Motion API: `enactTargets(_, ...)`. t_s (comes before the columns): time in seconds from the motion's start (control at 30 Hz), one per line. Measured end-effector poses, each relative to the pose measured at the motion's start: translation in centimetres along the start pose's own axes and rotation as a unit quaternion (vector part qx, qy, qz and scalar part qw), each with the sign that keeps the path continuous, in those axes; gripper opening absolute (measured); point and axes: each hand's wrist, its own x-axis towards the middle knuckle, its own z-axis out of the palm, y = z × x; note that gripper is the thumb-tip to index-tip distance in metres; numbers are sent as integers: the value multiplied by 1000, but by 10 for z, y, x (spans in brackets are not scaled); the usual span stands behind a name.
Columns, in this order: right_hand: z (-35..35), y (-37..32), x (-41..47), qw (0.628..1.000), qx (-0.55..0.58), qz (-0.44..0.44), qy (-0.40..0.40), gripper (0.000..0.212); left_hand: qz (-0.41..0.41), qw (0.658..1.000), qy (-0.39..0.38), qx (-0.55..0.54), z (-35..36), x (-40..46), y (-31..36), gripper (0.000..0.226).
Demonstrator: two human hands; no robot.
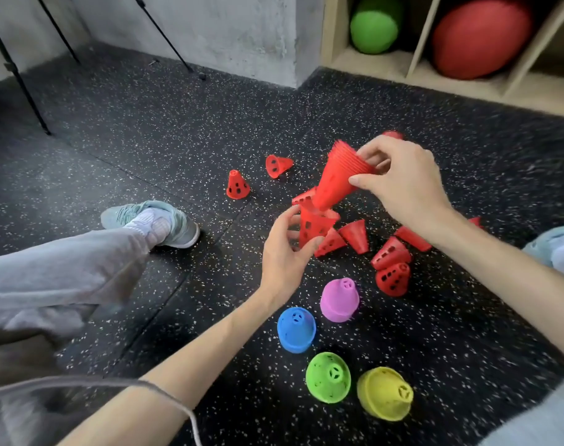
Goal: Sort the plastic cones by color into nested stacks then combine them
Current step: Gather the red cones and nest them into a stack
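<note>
Head view: the speckled rubber floor (145,140) holds loose red cones. The right hand (402,185) pinches the wide end of the nested red stack (338,178), tilted tip-down toward the single holed cone (312,226) gripped in the left hand (283,252), just below it. Thin, ridged plastic; should slide together easily.

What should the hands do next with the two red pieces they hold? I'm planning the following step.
Probably slide the nested red stack in the right hand into the single red cone gripped by the left hand. The stack's narrow end already points down at that cone's open base, and loose red cones on the floor are not yet stacked.
</note>
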Motion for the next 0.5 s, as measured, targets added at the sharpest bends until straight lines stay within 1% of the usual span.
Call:
enactTargets(0.2,-9,9,-13,997,-7,2,-81,23,22,999,-10,-22,7,-12,24,64)
enactTargets(0.3,-10,11,-18,995,-6,-6,-103,25,24,999,-9,-33,11,-14,33,63)
enactTargets(0.5,-16,18,-16,991,-15,-15,-129,24,-5,998,-14,-60,26,-17,40,64)
